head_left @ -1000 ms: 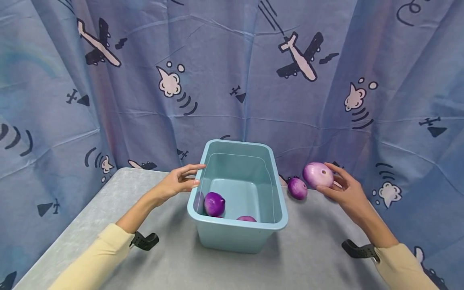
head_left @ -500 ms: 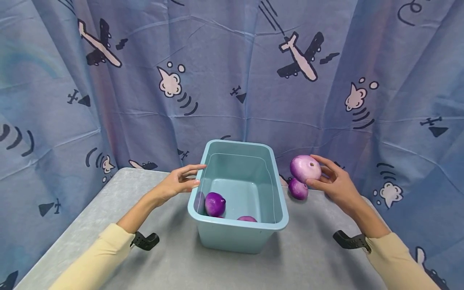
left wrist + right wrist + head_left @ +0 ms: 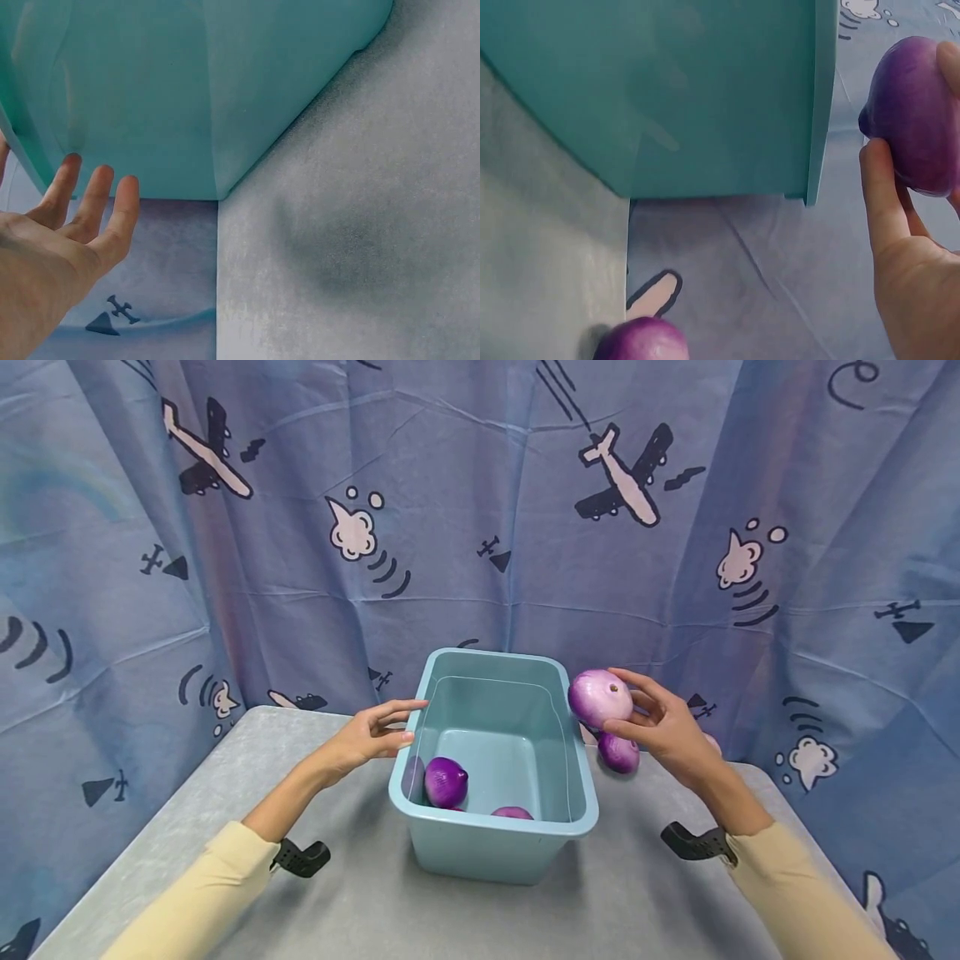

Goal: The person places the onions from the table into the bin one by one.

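Observation:
A light blue plastic bin [image 3: 495, 828] stands on the table. My left hand [image 3: 372, 732] rests against its left rim, fingers fairly straight; in the left wrist view those fingers [image 3: 124, 206] lie by the outer wall. Just outside and above the right rim, my right hand [image 3: 663, 727] holds a large red onion [image 3: 598, 697] between thumb and fingers. The same onion [image 3: 915, 116] appears off the table in the right wrist view. Inside the bin sit a dark purple onion [image 3: 446, 782] and another onion [image 3: 513, 812], mostly hidden by the front wall.
A smaller red onion [image 3: 618, 753] lies on the grey table [image 3: 330, 893] right of the bin. Behind my right wrist, a sliver of another onion [image 3: 712, 744] shows. A blue curtain [image 3: 480, 527] printed with planes hangs along the table's back and sides.
My right hand has carried the large onion left and slightly upward, from beyond the small onion to beside the bin's right rim. The left hand and the bin have stayed put.

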The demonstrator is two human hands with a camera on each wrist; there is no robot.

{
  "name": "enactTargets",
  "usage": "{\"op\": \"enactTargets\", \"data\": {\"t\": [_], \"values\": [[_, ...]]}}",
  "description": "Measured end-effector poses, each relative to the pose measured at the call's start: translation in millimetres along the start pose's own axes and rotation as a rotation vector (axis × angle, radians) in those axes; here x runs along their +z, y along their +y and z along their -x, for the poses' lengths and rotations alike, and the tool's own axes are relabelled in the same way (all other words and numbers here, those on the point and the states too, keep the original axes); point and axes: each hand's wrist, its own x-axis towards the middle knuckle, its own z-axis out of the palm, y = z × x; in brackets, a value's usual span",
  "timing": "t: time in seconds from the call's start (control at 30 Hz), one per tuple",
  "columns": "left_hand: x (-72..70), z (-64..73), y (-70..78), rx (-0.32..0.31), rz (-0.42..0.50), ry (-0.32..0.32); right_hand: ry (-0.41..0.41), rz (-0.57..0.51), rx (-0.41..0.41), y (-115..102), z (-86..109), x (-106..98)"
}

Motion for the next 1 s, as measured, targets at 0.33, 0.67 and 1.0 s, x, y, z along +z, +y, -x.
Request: {"op": "enactTargets", "data": {"t": [0.33,0.67,1.0], "values": [[-0.3,-0.5,1.0,-0.012,0.003,0.001,-0.058,-0.069,-0.057,-6,-13.8,19],[0.2,-0.1,-0.7,-0.011,0.003,-0.008,-0.092,-0.062,-0.050,-7,-21.0,31],[0.5,0.3,0.4,0.002,0.002,-0.006,-0.100,-0.087,-0.060,-3,-15.7,25]]}}
